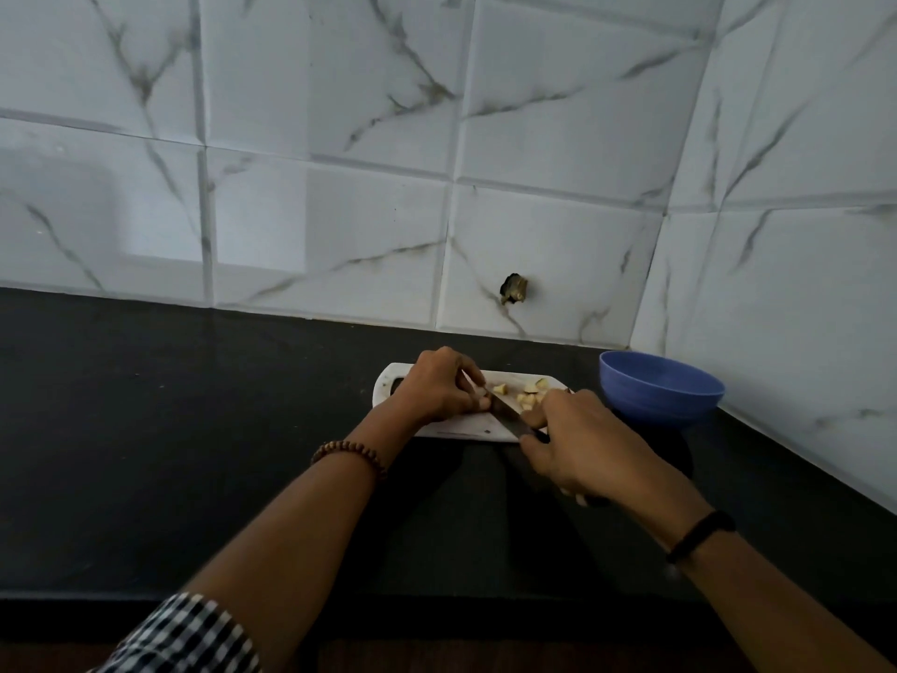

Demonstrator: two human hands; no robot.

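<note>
Head view: the left hand (437,387) pinches a small pale food piece (480,393) mid-board on the white cutting board (454,426), while the right hand (577,442) grips the knife (507,414), its blade slanting from the board's near right edge up to that piece.

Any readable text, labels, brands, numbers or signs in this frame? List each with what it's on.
None: no readable text anywhere. No print, label or number shows on the board, knife, food pieces, bowl, tiles or counter.
</note>
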